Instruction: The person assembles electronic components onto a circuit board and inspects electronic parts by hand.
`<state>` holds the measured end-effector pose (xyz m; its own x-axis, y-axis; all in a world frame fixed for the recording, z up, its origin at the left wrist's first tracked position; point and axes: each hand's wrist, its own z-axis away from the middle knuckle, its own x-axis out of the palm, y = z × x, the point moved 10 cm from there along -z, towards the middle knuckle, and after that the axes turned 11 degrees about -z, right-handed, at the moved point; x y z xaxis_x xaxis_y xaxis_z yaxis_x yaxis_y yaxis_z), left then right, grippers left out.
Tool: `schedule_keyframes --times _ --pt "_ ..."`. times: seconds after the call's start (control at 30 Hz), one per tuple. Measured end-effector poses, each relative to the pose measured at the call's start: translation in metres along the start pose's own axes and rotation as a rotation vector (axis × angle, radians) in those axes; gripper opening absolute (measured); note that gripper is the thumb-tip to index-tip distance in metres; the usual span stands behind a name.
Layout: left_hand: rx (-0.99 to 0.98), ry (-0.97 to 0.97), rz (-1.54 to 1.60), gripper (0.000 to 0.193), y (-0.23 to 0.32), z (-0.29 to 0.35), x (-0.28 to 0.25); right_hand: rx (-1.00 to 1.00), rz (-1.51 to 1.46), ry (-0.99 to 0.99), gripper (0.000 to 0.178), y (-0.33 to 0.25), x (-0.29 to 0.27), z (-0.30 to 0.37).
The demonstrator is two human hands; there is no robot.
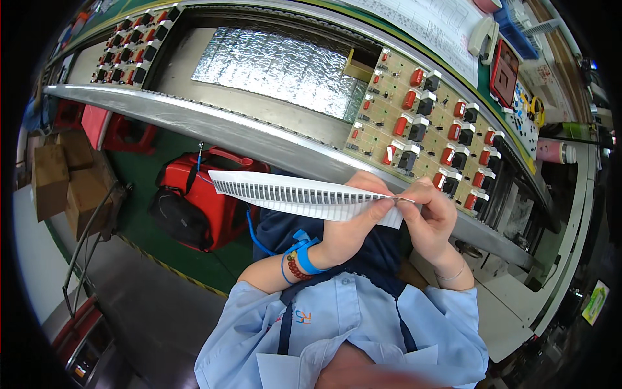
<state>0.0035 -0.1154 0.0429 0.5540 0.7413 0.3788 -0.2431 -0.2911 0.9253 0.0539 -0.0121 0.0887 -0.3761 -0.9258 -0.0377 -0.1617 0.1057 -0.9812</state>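
Beyond the grip, past both hands, runs the long conveyor line (214, 120), its metal rail curving across the view. On it, just above the grip, lies a tan circuit board (421, 129) crowded with red and black parts; a second such board (133, 45) sits well off to the far left, and a sheet of crinkled foil (278, 65) lies between them. Below and to the left of the grip a red bag (201, 201) rests on the green floor.

The white strip of taped components (291, 194) stretches leftward from the grip, held in the air above the person's lap, clear of the counter. The left hand (353, 223) is closed around the strip's near end from beneath. The right hand (431, 217) pinches narrowly on a small part at the strip's right tip, thumb and forefinger together.

The strip's long free end sags unsupported; a sharp tug at the tip could tear the tape or bend a lead, I judge, and a loosened part might drop into the lap.
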Motion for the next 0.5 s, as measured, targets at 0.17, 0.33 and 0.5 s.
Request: schedule_keyframes --times 0.17,0.33,0.5 --pt "0.004 0.006 -0.026 0.009 0.002 -0.001 -0.002 -0.092 0.063 0.012 0.007 -0.008 0.003 -0.003" --pt "-0.041 0.027 0.001 0.011 0.0 0.0 -0.004 -0.04 0.054 -0.033 0.008 -0.002 0.002 -0.003" --pt "-0.014 0.024 -0.116 0.013 0.007 -0.001 -0.007 0.152 -0.096 -0.012 0.005 0.007 0.005 -0.006"
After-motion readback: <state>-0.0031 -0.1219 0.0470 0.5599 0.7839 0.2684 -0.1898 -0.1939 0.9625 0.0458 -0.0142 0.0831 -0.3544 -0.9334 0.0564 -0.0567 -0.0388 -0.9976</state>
